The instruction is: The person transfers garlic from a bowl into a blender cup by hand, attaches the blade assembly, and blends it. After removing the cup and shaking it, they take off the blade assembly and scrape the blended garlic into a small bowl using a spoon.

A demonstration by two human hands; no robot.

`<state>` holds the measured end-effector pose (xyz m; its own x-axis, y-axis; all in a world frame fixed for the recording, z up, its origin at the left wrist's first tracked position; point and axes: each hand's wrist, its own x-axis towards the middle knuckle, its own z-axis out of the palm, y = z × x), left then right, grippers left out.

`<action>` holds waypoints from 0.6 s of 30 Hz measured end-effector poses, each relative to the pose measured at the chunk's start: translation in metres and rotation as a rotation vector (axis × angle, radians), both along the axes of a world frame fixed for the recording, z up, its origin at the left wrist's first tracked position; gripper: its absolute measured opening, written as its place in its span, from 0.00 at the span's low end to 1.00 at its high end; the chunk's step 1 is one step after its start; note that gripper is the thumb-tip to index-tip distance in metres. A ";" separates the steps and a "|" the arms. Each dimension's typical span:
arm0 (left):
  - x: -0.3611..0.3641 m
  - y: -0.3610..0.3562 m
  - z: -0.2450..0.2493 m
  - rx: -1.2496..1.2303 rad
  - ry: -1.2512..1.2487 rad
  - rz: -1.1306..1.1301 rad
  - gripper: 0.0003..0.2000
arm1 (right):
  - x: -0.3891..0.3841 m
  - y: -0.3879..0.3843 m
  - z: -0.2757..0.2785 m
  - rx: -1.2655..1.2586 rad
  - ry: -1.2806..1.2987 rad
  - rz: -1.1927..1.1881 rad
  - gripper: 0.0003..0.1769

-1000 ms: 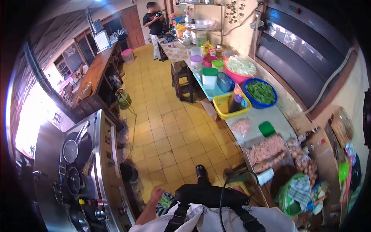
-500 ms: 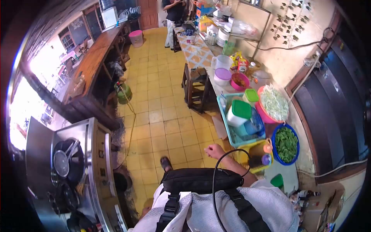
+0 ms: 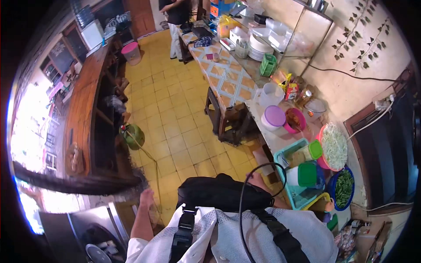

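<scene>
My left hand (image 3: 147, 198) hangs over the floor beside the steel stove, loosely open and with nothing visible in it. My right hand (image 3: 256, 179) is low beside the black bag (image 3: 223, 193) on my chest. It looks loosely open, partly covered by the bag and a black cable (image 3: 242, 206), and I see nothing in it. Nearest to it is a turquoise basket (image 3: 280, 157) that holds a green-lidded container (image 3: 307, 174). Beyond the basket stand a pink basin of shredded cabbage (image 3: 334, 147) and a blue basket of cut greens (image 3: 344, 189).
A yellow tiled floor (image 3: 175, 118) runs between a wooden counter (image 3: 85, 101) and a tiled table (image 3: 223, 79). On the floor at left stands a green gas cylinder (image 3: 132, 136) with a hose. A stool (image 3: 230, 127) juts out under the table. Another person (image 3: 175, 22) stands at the far end.
My view has shifted forward and turned, so the stove has slid down and left. My left hand has come up into view. My right hand now sits closer to the bag.
</scene>
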<state>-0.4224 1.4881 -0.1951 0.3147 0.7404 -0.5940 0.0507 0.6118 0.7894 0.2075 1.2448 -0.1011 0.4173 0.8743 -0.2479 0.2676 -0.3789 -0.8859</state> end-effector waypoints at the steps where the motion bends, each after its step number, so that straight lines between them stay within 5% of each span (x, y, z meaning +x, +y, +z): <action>1: 0.036 0.038 0.061 0.103 0.497 -0.123 0.16 | 0.005 0.026 0.000 -0.044 0.199 -0.156 0.11; 2: 0.061 0.071 0.102 0.108 0.502 -0.141 0.16 | 0.011 0.055 0.002 -0.085 0.398 -0.310 0.11; 4: 0.103 0.132 0.140 0.144 0.484 0.094 0.19 | 0.020 0.119 0.017 -0.049 0.406 -0.301 0.09; 8: 0.143 0.220 0.118 0.138 0.298 0.171 0.06 | 0.066 0.264 0.015 0.080 0.227 -0.122 0.09; 10: 0.149 0.236 0.082 0.087 0.233 0.190 0.09 | 0.093 0.337 0.029 0.267 0.466 -0.195 0.07; 12: 0.106 0.261 -0.015 1.089 0.684 -0.555 0.04 | 0.130 0.409 0.041 0.174 0.466 -0.324 0.07; 13: 0.115 0.253 -0.028 1.350 1.036 -0.892 0.04 | 0.150 0.442 0.046 0.239 0.465 -0.327 0.08; 15: 0.125 0.247 -0.005 0.712 0.869 -0.804 0.04 | 0.190 0.497 0.063 0.255 0.460 -0.303 0.09; 18: 0.147 0.279 0.013 0.357 0.791 -0.699 0.04 | 0.242 0.564 0.124 0.169 0.439 -0.286 0.10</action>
